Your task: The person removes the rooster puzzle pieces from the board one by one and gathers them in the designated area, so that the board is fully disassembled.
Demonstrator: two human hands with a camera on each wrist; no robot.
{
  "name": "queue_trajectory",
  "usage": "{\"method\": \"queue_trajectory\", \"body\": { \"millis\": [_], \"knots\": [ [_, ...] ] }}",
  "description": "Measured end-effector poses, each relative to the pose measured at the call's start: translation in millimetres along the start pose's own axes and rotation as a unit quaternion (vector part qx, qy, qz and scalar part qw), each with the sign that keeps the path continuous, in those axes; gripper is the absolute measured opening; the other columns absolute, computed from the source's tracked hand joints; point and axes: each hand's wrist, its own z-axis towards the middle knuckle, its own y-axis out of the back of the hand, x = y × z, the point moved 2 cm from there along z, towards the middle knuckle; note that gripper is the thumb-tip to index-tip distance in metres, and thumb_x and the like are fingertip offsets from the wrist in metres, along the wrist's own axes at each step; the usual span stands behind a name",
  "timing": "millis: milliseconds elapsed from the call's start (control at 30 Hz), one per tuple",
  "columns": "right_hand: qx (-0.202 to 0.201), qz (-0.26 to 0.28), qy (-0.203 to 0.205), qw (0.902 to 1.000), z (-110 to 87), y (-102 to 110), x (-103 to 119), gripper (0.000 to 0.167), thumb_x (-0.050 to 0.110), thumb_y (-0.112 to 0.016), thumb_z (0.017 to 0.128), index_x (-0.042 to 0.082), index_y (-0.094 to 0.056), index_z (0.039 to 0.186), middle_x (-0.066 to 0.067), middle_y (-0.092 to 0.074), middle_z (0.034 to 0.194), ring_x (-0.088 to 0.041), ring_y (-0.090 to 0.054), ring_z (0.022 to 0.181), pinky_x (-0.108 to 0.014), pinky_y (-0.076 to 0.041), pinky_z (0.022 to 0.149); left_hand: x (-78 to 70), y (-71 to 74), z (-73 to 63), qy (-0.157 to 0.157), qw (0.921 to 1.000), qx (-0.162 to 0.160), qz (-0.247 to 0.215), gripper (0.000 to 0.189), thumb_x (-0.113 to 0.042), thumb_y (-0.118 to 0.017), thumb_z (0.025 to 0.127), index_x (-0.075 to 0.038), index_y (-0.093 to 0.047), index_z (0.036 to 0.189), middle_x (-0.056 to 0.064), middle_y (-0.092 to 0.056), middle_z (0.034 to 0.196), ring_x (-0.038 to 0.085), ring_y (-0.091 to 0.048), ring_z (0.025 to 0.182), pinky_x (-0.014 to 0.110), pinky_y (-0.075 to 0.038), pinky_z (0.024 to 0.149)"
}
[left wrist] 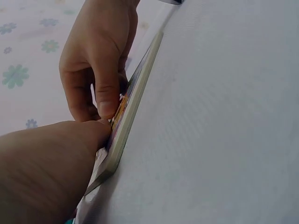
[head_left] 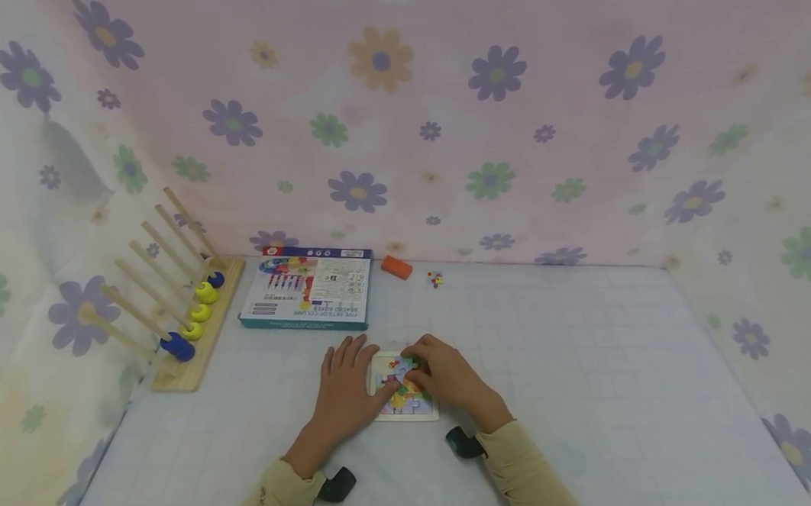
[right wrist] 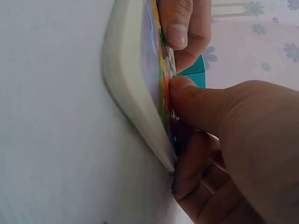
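Note:
A small jigsaw puzzle (head_left: 405, 406) in a pale wooden frame lies on the white-covered table, with colourful interlocking pieces in it. My left hand (head_left: 347, 386) is at its left side, fingers spread along the frame's edge and thumb pressing on the pieces. From the right, my right hand (head_left: 451, 373) bends over the puzzle, thumb and index finger pinching a light-blue jigsaw piece (head_left: 402, 367) near the upper part. In the right wrist view, the right thumb (right wrist: 187, 95) rests close to the left thumb (right wrist: 177, 35) on the picture surface. The right fingertips are partly hidden.
Beyond the puzzle lie a flat toy box (head_left: 304, 289), an orange block (head_left: 396, 267) and a small colourful piece (head_left: 435, 280). At the left stands a wooden peg rack (head_left: 207, 347) with blue and yellow beads. A flowered cloth (head_left: 427, 145) hangs behind the table.

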Motion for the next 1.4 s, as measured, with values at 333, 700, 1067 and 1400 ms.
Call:
{"method": "queue_trajectory", "body": {
  "millis": [333, 700, 1067, 1400],
  "knots": [
    [-0.009, 0.044, 0.008, 0.999, 4.9, -2.6, -15.1, 0.03, 0.022, -0.072, 0.096, 0.013, -0.07, 0.126, 0.005, -0.062, 0.107, -0.006, -0.054, 0.082, -0.019, -0.049, 0.071, -1.2, 3.5, 2.7, 0.018, 0.9997, 0.001, -0.016, 0.068, -0.057, -0.071, 0.089, -0.013, -0.056, 0.139, 0.014, -0.044, 0.158, 0.038, -0.033, 0.15, 0.065, -0.023, 0.124],
    [-0.096, 0.065, -0.043, 0.9924, 3.7, 14.7, -54.7, 0.03, 0.021, -0.071, 0.097, 0.016, -0.071, 0.126, 0.002, -0.064, 0.115, -0.014, -0.062, 0.104, -0.037, -0.055, 0.094, -4.0, 8.4, 3.2, 0.021, 0.9995, 0.002, -0.022, 0.068, -0.055, -0.072, 0.089, -0.013, -0.055, 0.14, 0.014, -0.043, 0.158, 0.038, -0.032, 0.151, 0.064, -0.021, 0.125],
    [-0.119, 0.048, -0.098, 0.9868, 29.5, 48.5, -111.3, 0.035, 0.022, -0.065, 0.101, 0.018, -0.065, 0.136, -0.011, -0.06, 0.133, -0.034, -0.055, 0.129, -0.056, -0.043, 0.113, -7.3, 7.6, 0.5, 0.026, 0.9992, 0.011, -0.027, 0.069, -0.054, -0.073, 0.088, -0.013, -0.055, 0.141, 0.014, -0.043, 0.159, 0.038, -0.032, 0.151, 0.064, -0.02, 0.126],
    [-0.085, 0.03, -0.107, 0.9902, 71.7, 80.8, -143.0, 0.038, 0.02, -0.06, 0.103, 0.011, -0.061, 0.141, -0.019, -0.055, 0.135, -0.039, -0.052, 0.128, -0.056, -0.04, 0.114, -6.6, 1.9, 0.3, 0.02, 0.9996, 0.005, -0.021, 0.068, -0.056, -0.072, 0.088, -0.015, -0.056, 0.14, 0.012, -0.044, 0.158, 0.036, -0.033, 0.151, 0.063, -0.021, 0.125]
  ]
}}
